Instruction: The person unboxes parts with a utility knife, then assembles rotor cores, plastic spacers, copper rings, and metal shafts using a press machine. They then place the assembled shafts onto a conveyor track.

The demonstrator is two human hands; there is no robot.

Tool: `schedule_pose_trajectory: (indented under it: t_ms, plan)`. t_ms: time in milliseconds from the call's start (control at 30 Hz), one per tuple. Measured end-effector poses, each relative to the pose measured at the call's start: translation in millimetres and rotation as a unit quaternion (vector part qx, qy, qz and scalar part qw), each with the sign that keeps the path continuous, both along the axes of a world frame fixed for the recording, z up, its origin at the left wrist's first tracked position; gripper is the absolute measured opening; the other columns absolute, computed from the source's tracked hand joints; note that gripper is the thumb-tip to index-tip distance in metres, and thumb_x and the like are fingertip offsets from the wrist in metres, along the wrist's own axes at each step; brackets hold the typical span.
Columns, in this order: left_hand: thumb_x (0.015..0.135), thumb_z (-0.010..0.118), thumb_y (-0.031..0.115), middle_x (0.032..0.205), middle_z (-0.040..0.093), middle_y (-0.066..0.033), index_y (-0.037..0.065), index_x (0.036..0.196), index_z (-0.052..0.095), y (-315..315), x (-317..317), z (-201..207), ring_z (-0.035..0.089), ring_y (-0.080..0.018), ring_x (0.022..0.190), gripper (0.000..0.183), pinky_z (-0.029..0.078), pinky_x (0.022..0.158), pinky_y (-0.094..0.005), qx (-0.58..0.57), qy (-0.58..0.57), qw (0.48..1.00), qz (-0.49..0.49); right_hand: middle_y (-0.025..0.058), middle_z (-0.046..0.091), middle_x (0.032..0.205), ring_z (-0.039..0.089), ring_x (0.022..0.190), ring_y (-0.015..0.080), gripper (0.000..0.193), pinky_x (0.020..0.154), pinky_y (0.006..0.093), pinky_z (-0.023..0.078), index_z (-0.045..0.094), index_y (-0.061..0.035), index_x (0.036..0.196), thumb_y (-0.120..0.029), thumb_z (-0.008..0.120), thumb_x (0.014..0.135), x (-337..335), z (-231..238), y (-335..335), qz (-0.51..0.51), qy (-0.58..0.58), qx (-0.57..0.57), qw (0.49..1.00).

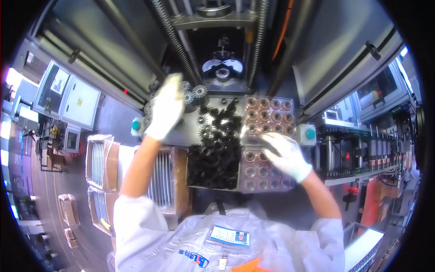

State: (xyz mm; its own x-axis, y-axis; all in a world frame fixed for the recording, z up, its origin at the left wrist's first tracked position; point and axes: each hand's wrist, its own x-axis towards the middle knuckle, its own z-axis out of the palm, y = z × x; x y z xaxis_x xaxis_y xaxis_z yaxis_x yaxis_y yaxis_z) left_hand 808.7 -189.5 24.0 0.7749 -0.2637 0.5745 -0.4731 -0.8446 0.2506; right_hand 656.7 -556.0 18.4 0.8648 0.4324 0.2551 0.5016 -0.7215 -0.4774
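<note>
White-gloved left hand, head view, at toothed metal wheels by table's far left corner; grip unreadable. Right hand, fingers loosely spread, over clear trays of copper-coloured rings along right edge. Gentle rim-only touch probably spares rings. Left fingertips blurred; rings under right palm hidden.

Gloves looked like matt cloth; shirt was matt cloth too. Trays were clear, glossy plastic. Heaped toothed discs looked mostly dull, with shiny glints. Springs appeared ribbed, shiny metal. Boxes: matt cardboard.
</note>
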Motion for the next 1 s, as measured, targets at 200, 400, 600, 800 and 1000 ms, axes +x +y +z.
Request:
schedule_pose_trajectory:
  t_ms: [200,400,600,800,1000]
  plan:
    - [0.093,0.051,0.006,0.141,0.054,-0.0195,0.005,0.138,0.055,218.1,-94.2,-69.9,0.043,-0.0364,0.138,0.045,0.029,0.118,-0.0498,0.209,0.146,0.956,0.145,0.0097,0.065,0.099,0.067,0.079,0.0302,0.029,0.064,0.0438,0.052,0.065,-0.0119,0.117,-0.03,0.061,0.095,85.9,-26.9,145.5,0.083,-0.087,-0.003,0.993]
    - [0.087,0.059,0.008,0.136,0.058,-0.0168,0.007,0.132,0.058,158.0,-101.6,-33.3,0.048,-0.0342,0.132,0.045,0.031,0.116,-0.047,0.115,0.101,0.982,0.111,0.0119,0.068,0.079,0.068,0.073,0.0331,0.023,0.062,0.0477,0.052,0.066,-0.009,0.105,-0.023,0.06,0.087,136.5,-76.7,215.8,0.099,-0.074,-0.171,0.977]
    - [0.087,0.068,0.019,0.122,0.065,-0.013,0.007,0.114,0.068,177.7,-123.0,-37.4,0.054,-0.0323,0.126,0.03,0.034,0.114,-0.0472,0.083,0.14,0.982,0.092,0.0169,0.072,0.092,0.072,0.083,0.0332,0.023,0.069,0.0448,0.055,0.065,-0.0067,0.102,-0.019,0.058,0.085,136.3,-68.8,232.9,0.082,-0.028,-0.215,0.973]
    - [0.074,0.081,0.018,0.132,0.057,-0.0126,0.011,0.12,0.066,177.0,-127.5,-38.8,0.046,-0.0326,0.133,0.049,0.03,0.117,-0.0514,0.155,0.128,0.977,0.07,0.0066,0.061,0.079,0.059,0.066,0.0091,0.042,0.061,0.0271,0.05,0.058,-0.0118,0.137,-0.017,0.049,0.096,112.6,-20.6,178.3,-0.007,0.374,0.28,0.884]
    - [0.066,0.082,0.01,0.131,0.058,-0.014,0.007,0.1,0.065,167.1,-111.0,-38.4,0.046,-0.034,0.134,0.038,0.025,0.12,-0.0542,0.139,0.091,0.986,0.014,0.0055,0.07,0.11,0.064,0.098,0.0096,0.024,0.089,0.0258,0.052,0.069,-0.0015,0.117,-0.005,0.068,0.093,85.6,-20.3,117.5,0.013,0.268,0.4,0.876]
